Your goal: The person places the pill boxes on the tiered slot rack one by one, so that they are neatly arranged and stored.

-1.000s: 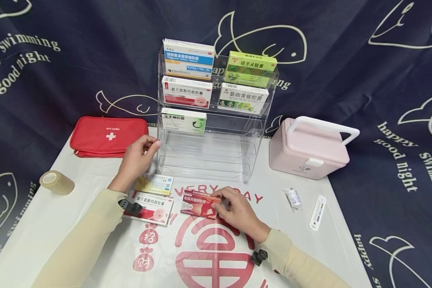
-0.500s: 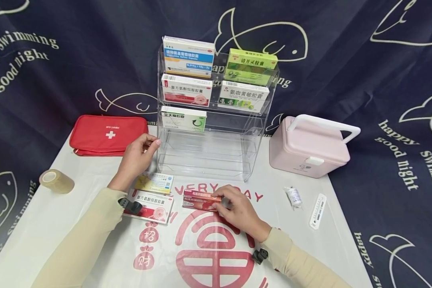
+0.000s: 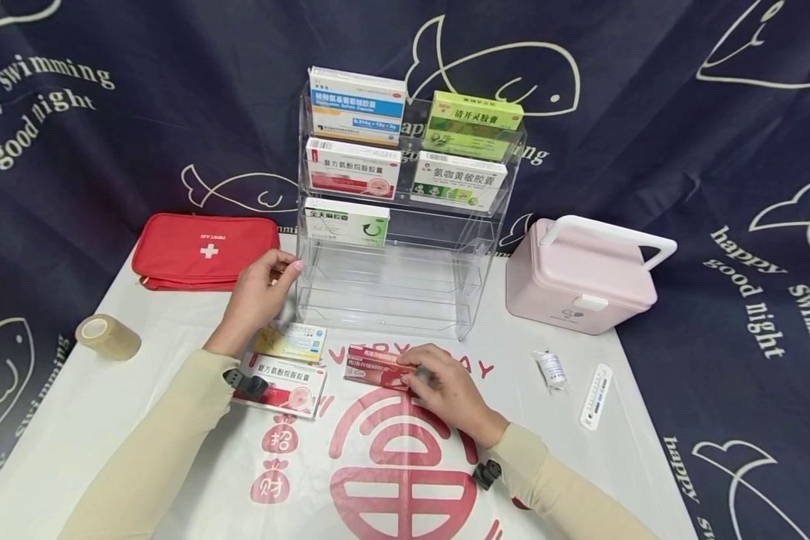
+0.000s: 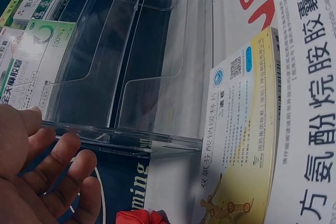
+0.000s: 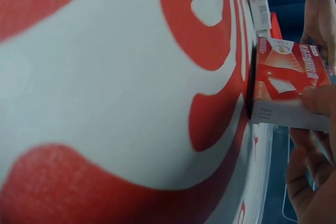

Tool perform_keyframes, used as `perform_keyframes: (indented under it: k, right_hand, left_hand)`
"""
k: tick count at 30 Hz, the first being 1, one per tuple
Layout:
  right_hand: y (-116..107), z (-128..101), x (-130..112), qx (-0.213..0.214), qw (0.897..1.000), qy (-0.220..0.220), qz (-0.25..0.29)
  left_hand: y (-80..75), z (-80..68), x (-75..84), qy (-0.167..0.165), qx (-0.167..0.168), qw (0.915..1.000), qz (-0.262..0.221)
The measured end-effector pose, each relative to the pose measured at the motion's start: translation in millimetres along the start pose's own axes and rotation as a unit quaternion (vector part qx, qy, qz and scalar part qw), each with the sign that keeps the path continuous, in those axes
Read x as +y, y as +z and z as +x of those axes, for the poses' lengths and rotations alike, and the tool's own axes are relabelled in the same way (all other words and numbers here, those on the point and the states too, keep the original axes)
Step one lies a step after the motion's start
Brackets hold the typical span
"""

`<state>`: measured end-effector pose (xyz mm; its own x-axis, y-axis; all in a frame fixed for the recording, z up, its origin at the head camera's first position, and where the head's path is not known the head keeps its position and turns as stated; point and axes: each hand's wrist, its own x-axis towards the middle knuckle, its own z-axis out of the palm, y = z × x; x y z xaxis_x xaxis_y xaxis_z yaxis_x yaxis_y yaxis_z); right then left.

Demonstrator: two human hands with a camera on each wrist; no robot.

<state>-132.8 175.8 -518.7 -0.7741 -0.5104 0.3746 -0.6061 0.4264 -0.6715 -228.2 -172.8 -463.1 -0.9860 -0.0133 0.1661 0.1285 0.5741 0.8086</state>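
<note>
Red box (image 3: 373, 367) has shifted slightly farther over the tabletop (image 3: 553, 427) toward the clear rack (image 3: 385, 319), pinched in right hand (image 3: 448, 391). Left hand (image 3: 259, 296) at rack's left edge; grip unclear. Likely mid-pickup; next move calls for steady pinch.

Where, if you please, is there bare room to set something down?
Free: the white printed tablecloth between the beige sleeves, and the lowest tier of the clear plastic rack. Crowded: beside the left sleeve, where a yellow-white cardboard box lies near a red-white cardboard box.
</note>
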Motion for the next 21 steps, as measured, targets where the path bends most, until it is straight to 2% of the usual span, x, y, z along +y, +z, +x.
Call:
perform_keyframes:
  k: [6,21]
  right_hand:
    - [0.5,1.0,3.6,0.022,1.000,-0.014,-0.007]
    - [-0.3,5.5,7.2,0.024,0.999,-0.032,0.003]
  left_hand:
    - [0.4,0.8,-0.1,-0.001,-0.002,1.0000,0.000]
    - [1.2,1.1,-0.9,-0.012,-0.004,0.9999,0.007]
